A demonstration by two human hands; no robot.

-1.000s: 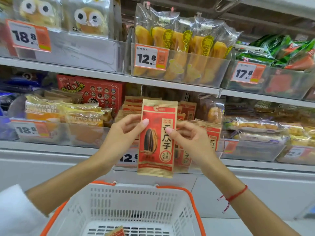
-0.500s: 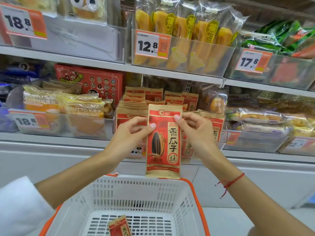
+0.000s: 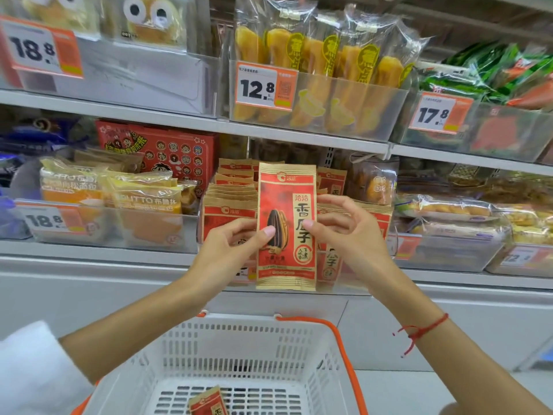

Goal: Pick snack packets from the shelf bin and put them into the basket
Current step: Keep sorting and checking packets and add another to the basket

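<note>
packet (image 3: 286, 226) pinched upright by left hand (image 3: 230, 250) and right hand (image 3: 344, 235) fingers; lower over basket (image 3: 344, 348), then release.

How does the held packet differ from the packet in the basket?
The held packet is upright in front of the shelf bin, pinched between the left hand and right hand; the basket packet lies tilted on the basket floor, untouched. The held packet shows fully; the basket packet is cut off by the frame edge. Both share the red-and-tan design.
</note>
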